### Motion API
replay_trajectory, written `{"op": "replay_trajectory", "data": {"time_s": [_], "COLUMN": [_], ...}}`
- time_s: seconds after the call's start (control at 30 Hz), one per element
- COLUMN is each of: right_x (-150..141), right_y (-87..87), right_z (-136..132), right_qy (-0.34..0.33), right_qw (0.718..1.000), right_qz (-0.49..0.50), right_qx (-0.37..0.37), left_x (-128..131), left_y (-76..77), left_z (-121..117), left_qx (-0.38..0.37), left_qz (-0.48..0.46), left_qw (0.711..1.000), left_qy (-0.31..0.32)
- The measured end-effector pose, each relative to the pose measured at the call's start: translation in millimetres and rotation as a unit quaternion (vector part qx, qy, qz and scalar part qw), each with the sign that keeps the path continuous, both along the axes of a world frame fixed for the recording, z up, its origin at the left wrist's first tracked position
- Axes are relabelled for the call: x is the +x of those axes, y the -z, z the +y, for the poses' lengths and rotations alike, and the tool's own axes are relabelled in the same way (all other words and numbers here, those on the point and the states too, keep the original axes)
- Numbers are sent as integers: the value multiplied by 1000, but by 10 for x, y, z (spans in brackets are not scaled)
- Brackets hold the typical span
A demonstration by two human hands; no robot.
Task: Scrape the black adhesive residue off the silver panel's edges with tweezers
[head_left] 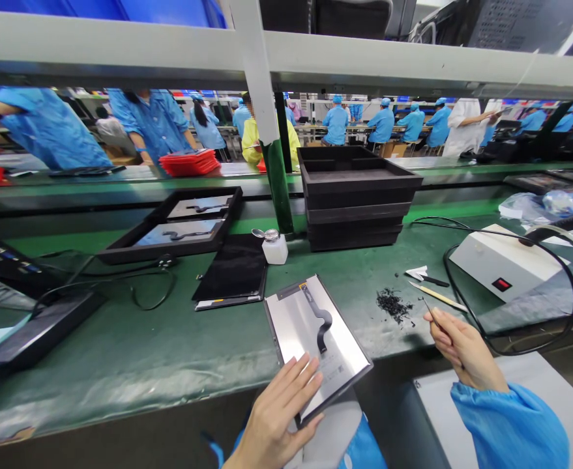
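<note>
A silver-backed LCD panel (342, 329) with a dark ribbon cable (323, 320) lies tilted at the bench's front edge, its near end overhanging. My left hand (283, 407) grips its near left corner, fingers laid over the metal back and thumb along the lower edge. In my right hand (465, 348), closed in a pinch, is a thin metal tool, apparently tweezers (427, 307), its tip raised over the bench. Beside that tip is a heap of black scraps (394, 306). A yellowish-handled blade (437, 296) and a black tool with a white tip (427, 278) lie just beyond.
Behind the panel stand a white dispenser bottle (275, 249), stacked dark screens (235, 268) and stacked black trays (357, 202). Another tray (169, 244) holds panels. A white box (506, 260) with cables is at right. A shelf beam (120, 49) crosses overhead; co-workers sit and stand beyond.
</note>
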State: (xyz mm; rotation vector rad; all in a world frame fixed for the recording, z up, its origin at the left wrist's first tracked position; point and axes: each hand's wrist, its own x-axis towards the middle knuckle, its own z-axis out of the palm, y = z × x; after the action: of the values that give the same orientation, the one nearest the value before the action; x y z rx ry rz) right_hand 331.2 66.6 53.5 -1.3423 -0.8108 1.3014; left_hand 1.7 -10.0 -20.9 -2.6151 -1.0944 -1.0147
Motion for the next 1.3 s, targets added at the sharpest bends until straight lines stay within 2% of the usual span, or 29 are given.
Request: {"op": "replay_trajectory", "data": {"time_s": [0.77,1.1,1.2,1.3], "right_x": [175,273,208,29], "right_y": [-38,-44,-78,-150], "right_z": [87,103,34,-117], "right_qy": [33,27,8,-64], "right_qw": [999,999,999,996], "right_qz": [8,-4,-19,-51], "right_qx": [17,30,25,28], "left_x": [7,8,-10,-61], "left_y": [-22,-1,-32,-163], "left_z": [6,3,11,11], "left_qx": [-2,-5,-3,-11], "left_qz": [6,11,25,59], "left_qw": [1000,1000,1000,998], "left_qy": [-4,-5,-5,10]}}
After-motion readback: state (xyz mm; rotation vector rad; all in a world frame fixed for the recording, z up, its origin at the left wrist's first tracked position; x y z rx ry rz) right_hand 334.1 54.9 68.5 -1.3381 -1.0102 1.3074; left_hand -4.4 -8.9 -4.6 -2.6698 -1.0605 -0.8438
